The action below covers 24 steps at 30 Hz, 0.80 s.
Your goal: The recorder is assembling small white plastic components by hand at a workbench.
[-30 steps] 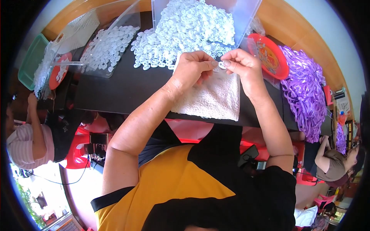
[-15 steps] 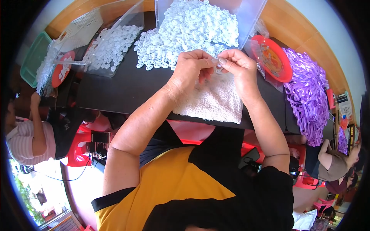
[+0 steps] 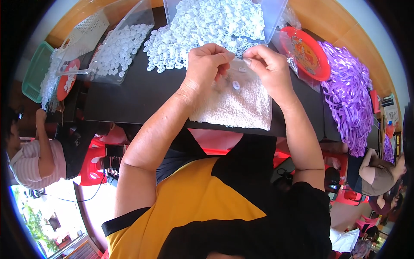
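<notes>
Over a white towel (image 3: 241, 113), my left hand (image 3: 206, 64) is closed, thumb and forefinger pinched together. Whatever sits in that pinch is too small to make out. My right hand (image 3: 272, 73) is just across from it, a small gap between the two; its fingers are curled but the thumb and forefinger tips look slightly apart, with nothing visible between them. A small white oval piece with two holes (image 3: 236, 85) lies on the towel below my hands. Another such piece (image 3: 242, 69) is near my right thumb. Beyond my hands spreads a large heap of similar white pieces (image 3: 215, 26).
A clear plastic bin (image 3: 276, 21) lies behind the heap; a second clear bin with white pieces (image 3: 114, 54) stands left. At right are a red plate (image 3: 321, 69) and piled purple ribbons (image 3: 347, 99). A co-worker's hand (image 3: 41, 115) is by the green tray (image 3: 36, 73).
My fingertips were together and have drawn apart, left hand leftward. The white oval piece on the towel has come into view between them. The whole view has shifted slightly.
</notes>
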Motion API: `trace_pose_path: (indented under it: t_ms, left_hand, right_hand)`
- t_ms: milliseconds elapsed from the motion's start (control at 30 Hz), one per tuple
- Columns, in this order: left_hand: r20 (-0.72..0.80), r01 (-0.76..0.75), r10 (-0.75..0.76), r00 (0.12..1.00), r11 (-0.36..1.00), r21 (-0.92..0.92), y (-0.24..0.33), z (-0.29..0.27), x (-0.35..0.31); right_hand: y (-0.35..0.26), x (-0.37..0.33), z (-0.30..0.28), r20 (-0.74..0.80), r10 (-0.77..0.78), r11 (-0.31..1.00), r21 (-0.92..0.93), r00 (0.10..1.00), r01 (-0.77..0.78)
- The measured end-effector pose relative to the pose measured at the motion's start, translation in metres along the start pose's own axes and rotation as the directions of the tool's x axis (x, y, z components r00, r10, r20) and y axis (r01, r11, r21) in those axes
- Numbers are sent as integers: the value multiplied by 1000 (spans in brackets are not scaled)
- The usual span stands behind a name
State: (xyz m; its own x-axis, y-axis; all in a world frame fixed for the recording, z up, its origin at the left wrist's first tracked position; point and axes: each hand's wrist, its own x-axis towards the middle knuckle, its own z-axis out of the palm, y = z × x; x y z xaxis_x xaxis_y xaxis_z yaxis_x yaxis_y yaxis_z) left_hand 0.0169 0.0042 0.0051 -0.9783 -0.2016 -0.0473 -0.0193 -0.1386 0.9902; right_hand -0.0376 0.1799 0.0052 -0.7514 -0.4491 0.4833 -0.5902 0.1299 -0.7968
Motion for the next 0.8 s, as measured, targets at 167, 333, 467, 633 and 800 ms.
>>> trace_pose_path:
  t_ms: [167, 333, 467, 633, 800]
  left_hand:
    - [-52, -26, 24, 998, 999, -43, -2, -4, 3]
    - [-14, -16, 16, 1000, 1000, -5, -2, -2, 3]
    - [2, -17, 17, 1000, 1000, 10, -5, -3, 4]
    - [19, -23, 23, 1000, 1000, 20, -5, -3, 3]
    - [38, -27, 25, 999, 999, 38, -4, -2, 2]
  right_hand:
    - [-1, 0, 1, 188, -162, 801, -549, 969, 241]
    - [9, -2, 2, 297, -149, 629, -708, 943, 322]
    - [10, -2, 1, 282, -119, 679, -676, 952, 285]
    - [12, 1, -1, 285, -86, 681, -682, 955, 265]
    - [9, 1, -1, 269, -87, 687, -681, 959, 253]
